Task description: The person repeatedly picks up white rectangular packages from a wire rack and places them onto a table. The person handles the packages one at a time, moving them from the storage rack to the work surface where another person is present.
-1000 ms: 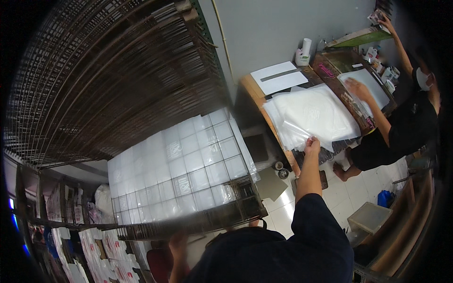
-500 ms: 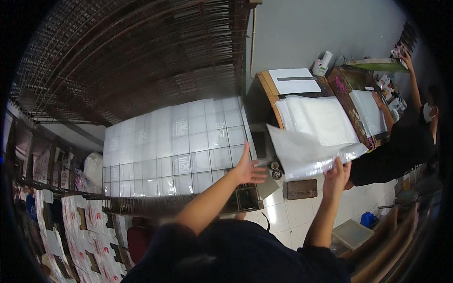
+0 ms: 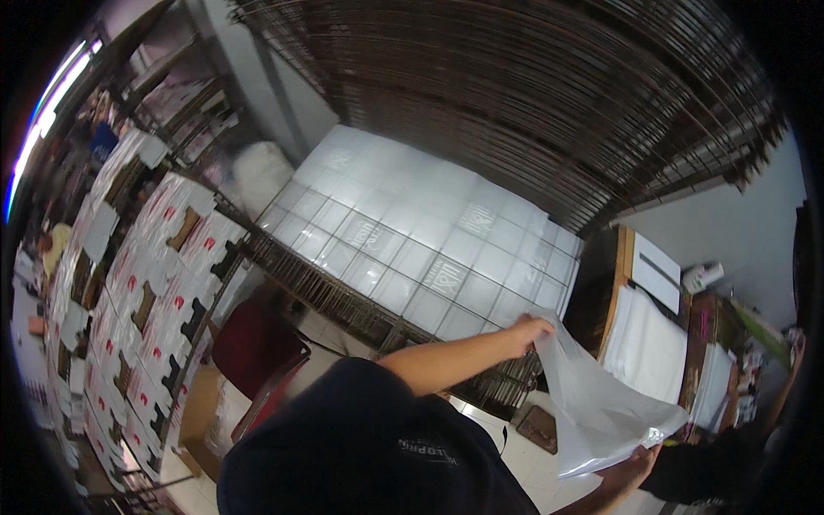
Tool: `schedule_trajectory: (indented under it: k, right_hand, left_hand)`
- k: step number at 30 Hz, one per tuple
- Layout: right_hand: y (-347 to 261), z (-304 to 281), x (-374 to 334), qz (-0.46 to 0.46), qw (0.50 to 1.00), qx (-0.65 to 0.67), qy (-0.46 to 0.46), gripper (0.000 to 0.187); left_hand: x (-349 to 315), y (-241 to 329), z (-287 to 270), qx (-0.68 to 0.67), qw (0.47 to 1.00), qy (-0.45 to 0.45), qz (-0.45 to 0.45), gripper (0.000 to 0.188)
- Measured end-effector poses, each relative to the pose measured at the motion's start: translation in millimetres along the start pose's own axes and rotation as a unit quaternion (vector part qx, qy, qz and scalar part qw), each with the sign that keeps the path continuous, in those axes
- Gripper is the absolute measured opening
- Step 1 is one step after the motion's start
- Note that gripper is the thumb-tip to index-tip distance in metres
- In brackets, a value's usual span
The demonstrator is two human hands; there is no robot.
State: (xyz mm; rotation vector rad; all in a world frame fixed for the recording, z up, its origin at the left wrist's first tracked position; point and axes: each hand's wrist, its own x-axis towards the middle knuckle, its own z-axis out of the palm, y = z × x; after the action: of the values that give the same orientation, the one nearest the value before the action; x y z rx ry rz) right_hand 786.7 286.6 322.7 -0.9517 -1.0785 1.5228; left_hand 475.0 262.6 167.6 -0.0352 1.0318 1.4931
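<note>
A translucent plastic bag (image 3: 592, 412) hangs between my two hands, in front of a table. My left hand (image 3: 530, 335) is closed on its upper left corner, beside the near right corner of a wire rack (image 3: 378, 319). My right hand (image 3: 633, 468) pinches the bag's lower right edge, part of the fingers being hidden by the plastic. On the rack lie clear bags (image 3: 412, 232) in overlapping rows, some with white printing. A stack of similar white bags (image 3: 648, 343) rests on the table just beyond the bag I hold.
Raised wire racks (image 3: 549, 94) lean over the far side. At left stand white cartons (image 3: 163, 309) with red marks, and a dark red chair (image 3: 257, 335). A co-worker in black (image 3: 712, 468) is at the right, by another worktable. A brown flat block (image 3: 539, 427) lies on the floor.
My view has turned left toward the rack. My left hand, open before, has closed on a corner of the bag. The bag is now stretched between both hands.
</note>
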Motion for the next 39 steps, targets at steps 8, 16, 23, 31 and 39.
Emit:
schedule_trajectory:
  k: [8, 16, 23, 31, 39]
  right_hand:
    - [62.6, 220.6, 3.5, 0.086, 0.963, -0.013, -0.254, 0.054]
    - [157.1, 462.1, -33.5, 0.177, 0.847, -0.19, -0.464, 0.057]
    - [274.8, 570.6, -57.1, 0.181, 0.827, -0.219, -0.485, 0.054]
    - [424.3, 619.8, -84.4, 0.236, 0.859, -0.174, -0.42, 0.05]
    - [498.0, 622.8, -82.6, 0.224, 0.864, -0.288, -0.348, 0.052]
  left_hand:
    - [-154.2, 182.3, -202.1, -0.037, 0.957, 0.144, 0.248, 0.038]
    - [-298.6, 274.6, -384.9, -0.036, 0.871, 0.305, 0.383, 0.036]
    - [-339.1, 300.3, -509.6, -0.094, 0.806, 0.374, 0.449, 0.036]
    - [-291.8, 286.0, -622.4, -0.16, 0.811, 0.433, 0.36, 0.047]
    - [-204.1, 222.3, -623.1, -0.06, 0.779, 0.544, 0.307, 0.077]
